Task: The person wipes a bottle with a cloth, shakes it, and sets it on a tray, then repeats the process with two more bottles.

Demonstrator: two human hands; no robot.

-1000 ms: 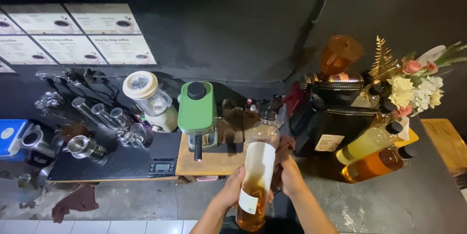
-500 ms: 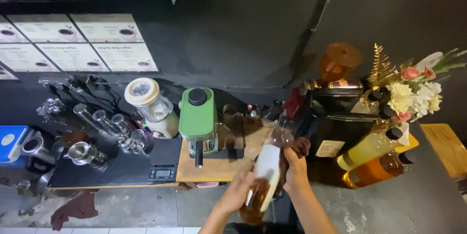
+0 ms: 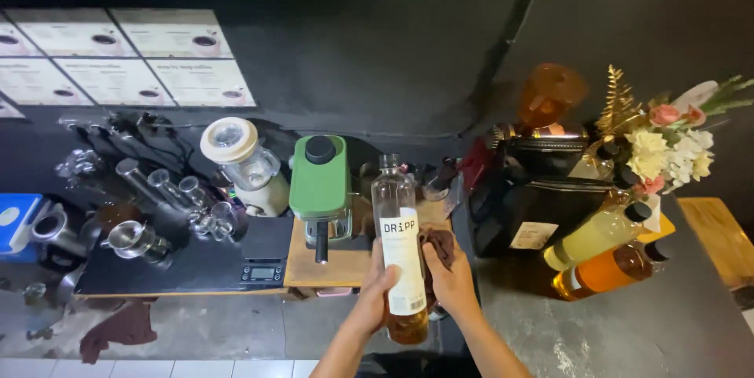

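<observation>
Bottle [image 3: 400, 252], clear glass, amber dregs, white label

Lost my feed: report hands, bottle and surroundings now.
Left hand grips clear bottle, amber liquid at bottom. Right hand presses brown cloth to its side. Green coffee machine close beside; nothing blocking.

The tilted bottle [image 3: 400, 256] now stands upright, raised higher.

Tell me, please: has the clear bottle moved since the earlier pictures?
Yes. The clear bottle was tilted with its neck leaning right; now it stands nearly upright, closer to the green coffee machine. The left hand holds it.
</observation>
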